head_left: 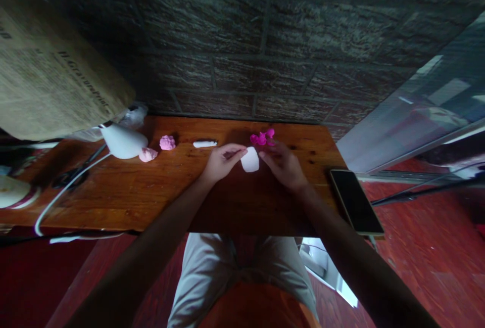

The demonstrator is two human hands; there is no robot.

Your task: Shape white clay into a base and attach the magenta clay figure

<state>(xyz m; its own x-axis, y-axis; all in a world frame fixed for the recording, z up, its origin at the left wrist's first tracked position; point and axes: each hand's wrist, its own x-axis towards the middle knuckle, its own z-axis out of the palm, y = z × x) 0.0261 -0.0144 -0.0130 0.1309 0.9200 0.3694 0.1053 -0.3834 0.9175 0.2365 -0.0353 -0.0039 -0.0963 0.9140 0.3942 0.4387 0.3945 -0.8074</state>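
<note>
Between the thumb and fingers of my left hand (226,160) is the upper left edge of a small flat white piece (250,159) with rounded corners. What it is made of I cannot make out. My right hand (283,166) is just right of the piece, its thumb close to the edge and its fingers apart and slightly blurred. Behind that hand lie bright magenta lobed pieces (261,137), partly covered by the fingers. A white tube-like stick (205,144) rests left of my left hand. Farther left are a bumpy pink lump (167,142) and a paler pink lump (148,154).
A wooden table (166,191) stands against a dark brick wall (235,80). On its left are a white cone-shaped lamp head (124,142) with a cable, a brown printed paper bag (56,70) and a cup (17,191). A phone (356,201) lies at the right edge.
</note>
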